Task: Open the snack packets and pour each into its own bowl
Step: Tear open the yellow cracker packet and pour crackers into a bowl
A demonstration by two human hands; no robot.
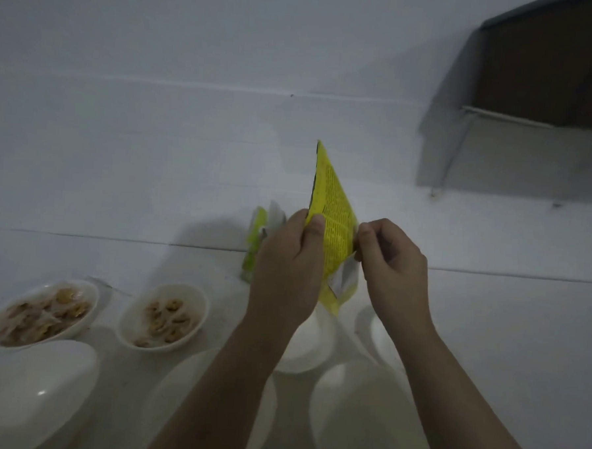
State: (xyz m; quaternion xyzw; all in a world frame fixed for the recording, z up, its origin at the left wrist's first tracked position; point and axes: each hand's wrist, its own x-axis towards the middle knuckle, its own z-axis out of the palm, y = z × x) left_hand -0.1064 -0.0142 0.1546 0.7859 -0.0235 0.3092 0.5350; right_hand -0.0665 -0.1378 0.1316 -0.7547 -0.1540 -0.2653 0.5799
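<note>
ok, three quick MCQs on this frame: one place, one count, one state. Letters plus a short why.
1. Where is the held yellow packet?
A. flat on the counter
B. raised between both hands, above a white bowl
C. inside the far-left bowl

2. How many bowls already hold snacks?
A. none
B. two
C. four

3. What is the right hand doing?
A. pinching the packet's edge
B. resting flat on the counter
C. lifting a bowl

Answers:
1 B: the left hand and right hand hold it up over the bowl.
2 B: only the two left bowls show snacks.
3 A: its fingertips close on the packet's right edge.
</note>
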